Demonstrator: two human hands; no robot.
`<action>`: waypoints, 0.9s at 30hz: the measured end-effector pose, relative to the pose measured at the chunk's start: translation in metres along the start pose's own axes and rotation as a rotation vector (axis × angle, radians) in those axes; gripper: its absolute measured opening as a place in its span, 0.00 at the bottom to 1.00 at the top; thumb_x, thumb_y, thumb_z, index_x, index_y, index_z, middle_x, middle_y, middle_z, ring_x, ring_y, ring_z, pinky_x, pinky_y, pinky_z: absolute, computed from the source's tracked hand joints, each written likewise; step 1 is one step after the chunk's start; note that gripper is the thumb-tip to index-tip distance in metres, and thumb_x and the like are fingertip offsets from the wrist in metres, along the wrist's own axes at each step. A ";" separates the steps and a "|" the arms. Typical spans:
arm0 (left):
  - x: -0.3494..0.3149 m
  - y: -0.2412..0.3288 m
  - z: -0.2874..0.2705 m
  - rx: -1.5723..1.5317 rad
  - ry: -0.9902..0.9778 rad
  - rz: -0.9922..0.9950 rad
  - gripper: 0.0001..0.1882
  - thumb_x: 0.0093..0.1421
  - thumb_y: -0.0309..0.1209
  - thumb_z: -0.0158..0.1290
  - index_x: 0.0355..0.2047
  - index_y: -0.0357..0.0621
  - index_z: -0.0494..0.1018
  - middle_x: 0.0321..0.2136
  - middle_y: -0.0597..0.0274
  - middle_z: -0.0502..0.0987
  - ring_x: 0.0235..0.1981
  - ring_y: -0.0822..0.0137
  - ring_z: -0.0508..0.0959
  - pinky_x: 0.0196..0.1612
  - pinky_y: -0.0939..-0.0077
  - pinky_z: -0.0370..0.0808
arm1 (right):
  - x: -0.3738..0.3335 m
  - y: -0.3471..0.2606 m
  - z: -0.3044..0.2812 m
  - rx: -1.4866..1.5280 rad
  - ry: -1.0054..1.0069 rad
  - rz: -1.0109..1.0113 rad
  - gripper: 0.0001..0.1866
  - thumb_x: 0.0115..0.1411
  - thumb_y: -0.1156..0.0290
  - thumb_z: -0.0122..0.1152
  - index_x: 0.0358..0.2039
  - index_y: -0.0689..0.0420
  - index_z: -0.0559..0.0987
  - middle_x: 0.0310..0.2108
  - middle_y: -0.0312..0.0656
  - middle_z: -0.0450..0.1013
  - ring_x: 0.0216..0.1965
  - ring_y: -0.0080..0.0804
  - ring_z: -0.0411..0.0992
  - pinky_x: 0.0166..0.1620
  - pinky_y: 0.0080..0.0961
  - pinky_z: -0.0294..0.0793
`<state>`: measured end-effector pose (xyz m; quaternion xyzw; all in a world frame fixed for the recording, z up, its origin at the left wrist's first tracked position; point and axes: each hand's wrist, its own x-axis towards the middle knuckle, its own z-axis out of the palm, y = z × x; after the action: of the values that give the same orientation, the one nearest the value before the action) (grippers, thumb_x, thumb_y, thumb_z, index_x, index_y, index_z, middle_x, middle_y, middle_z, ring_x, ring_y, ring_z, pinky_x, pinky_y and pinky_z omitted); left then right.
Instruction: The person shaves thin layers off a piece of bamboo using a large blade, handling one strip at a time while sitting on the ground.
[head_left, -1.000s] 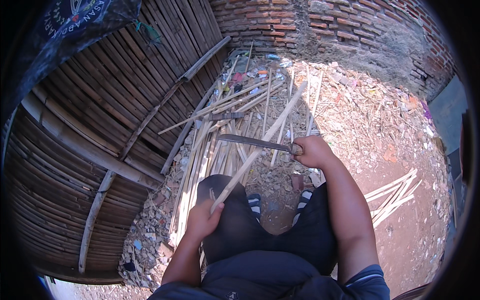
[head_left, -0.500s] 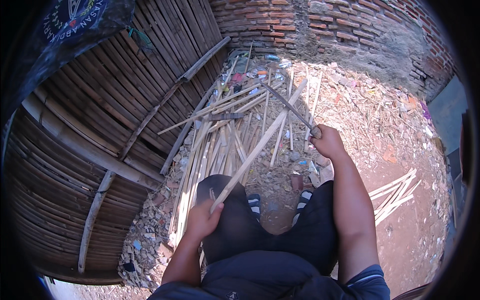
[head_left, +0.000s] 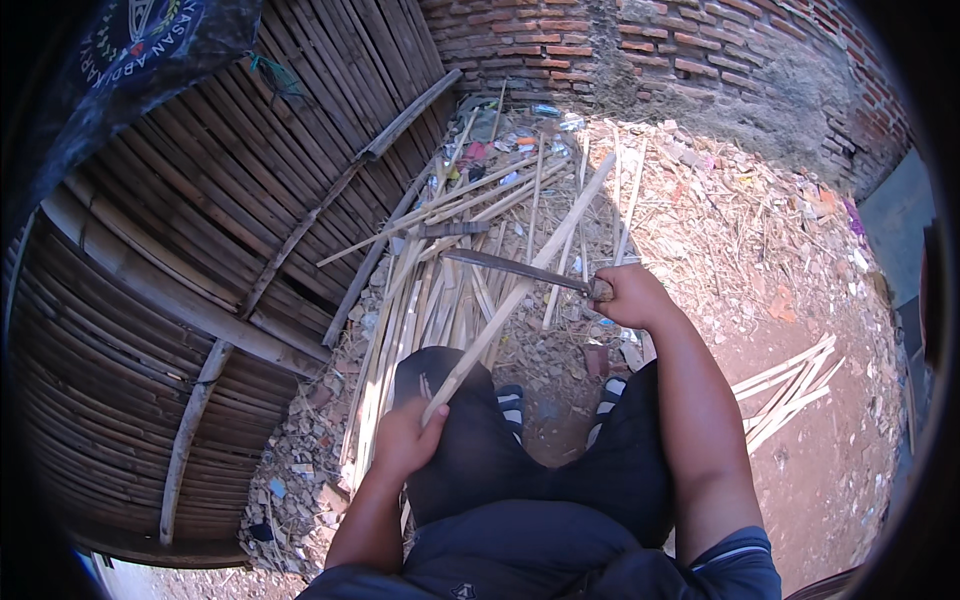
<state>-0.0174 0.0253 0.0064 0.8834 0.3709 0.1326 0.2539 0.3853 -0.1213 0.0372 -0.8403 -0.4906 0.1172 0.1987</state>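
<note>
Left hand (head_left: 403, 440) grips bamboo strip (head_left: 520, 290) | right hand (head_left: 630, 297) clenches blade (head_left: 515, 270) | best shave away from body, strip braced on knee.

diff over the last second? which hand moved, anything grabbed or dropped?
The right hand swung the long knife up and away from the bamboo strip, blade pointing away from the person, then brought it back down across the strip, blade pointing left. Nothing was grabbed or dropped. The left hand kept its grip on the strip's near end over the knee; the pile of bamboo strips is unchanged.
</note>
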 end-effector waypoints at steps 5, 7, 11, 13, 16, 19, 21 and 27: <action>0.003 0.005 -0.001 -0.004 -0.020 0.007 0.22 0.70 0.51 0.56 0.37 0.42 0.81 0.25 0.42 0.81 0.31 0.36 0.83 0.35 0.46 0.77 | 0.009 0.049 -0.006 0.186 0.256 0.327 0.21 0.57 0.57 0.74 0.47 0.54 0.85 0.40 0.54 0.83 0.45 0.55 0.81 0.50 0.46 0.79; 0.004 0.005 -0.001 -0.004 -0.023 0.000 0.22 0.70 0.51 0.56 0.37 0.42 0.81 0.25 0.41 0.81 0.32 0.36 0.83 0.35 0.46 0.78 | 0.008 0.053 -0.004 0.185 0.240 0.267 0.21 0.57 0.58 0.74 0.47 0.56 0.85 0.40 0.55 0.83 0.45 0.56 0.81 0.50 0.46 0.79; 0.000 0.002 -0.002 -0.034 -0.012 -0.024 0.22 0.70 0.51 0.56 0.38 0.42 0.81 0.26 0.40 0.81 0.32 0.35 0.83 0.36 0.46 0.78 | 0.001 0.009 -0.004 0.057 0.056 0.076 0.19 0.56 0.58 0.73 0.46 0.54 0.85 0.40 0.54 0.83 0.45 0.54 0.81 0.50 0.47 0.80; 0.003 0.002 0.001 -0.041 -0.021 -0.024 0.22 0.70 0.51 0.56 0.38 0.42 0.81 0.26 0.40 0.81 0.32 0.35 0.83 0.36 0.46 0.78 | -0.004 -0.008 0.001 -0.033 -0.076 -0.062 0.19 0.56 0.59 0.73 0.45 0.52 0.85 0.40 0.53 0.83 0.46 0.54 0.81 0.50 0.48 0.80; 0.002 -0.002 0.000 -0.019 -0.033 -0.024 0.22 0.70 0.51 0.57 0.38 0.42 0.81 0.26 0.41 0.81 0.32 0.35 0.83 0.36 0.47 0.78 | -0.005 -0.038 0.007 -0.188 -0.210 -0.231 0.18 0.55 0.59 0.73 0.46 0.50 0.85 0.40 0.51 0.83 0.46 0.53 0.81 0.49 0.48 0.80; 0.001 -0.003 0.000 -0.021 -0.017 -0.016 0.22 0.70 0.51 0.56 0.38 0.43 0.81 0.27 0.41 0.82 0.33 0.36 0.83 0.36 0.47 0.78 | -0.003 -0.037 0.009 -0.130 -0.185 -0.315 0.18 0.55 0.59 0.73 0.46 0.50 0.85 0.40 0.52 0.83 0.46 0.53 0.81 0.49 0.48 0.80; 0.001 -0.001 0.000 -0.028 -0.007 0.002 0.22 0.70 0.51 0.56 0.38 0.43 0.81 0.27 0.41 0.82 0.33 0.36 0.83 0.36 0.47 0.78 | 0.001 -0.017 0.007 -0.049 -0.128 -0.194 0.19 0.56 0.59 0.73 0.46 0.51 0.85 0.40 0.53 0.83 0.47 0.54 0.81 0.50 0.49 0.80; 0.004 0.004 -0.004 0.013 -0.039 -0.001 0.23 0.71 0.51 0.55 0.38 0.43 0.81 0.26 0.42 0.82 0.32 0.36 0.83 0.36 0.47 0.78 | 0.005 0.024 -0.009 0.036 0.185 0.235 0.20 0.58 0.57 0.73 0.46 0.54 0.84 0.42 0.54 0.83 0.48 0.57 0.80 0.52 0.49 0.80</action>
<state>-0.0138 0.0271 0.0122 0.8873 0.3669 0.1131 0.2554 0.4100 -0.1298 0.0338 -0.8953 -0.3664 0.0707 0.2432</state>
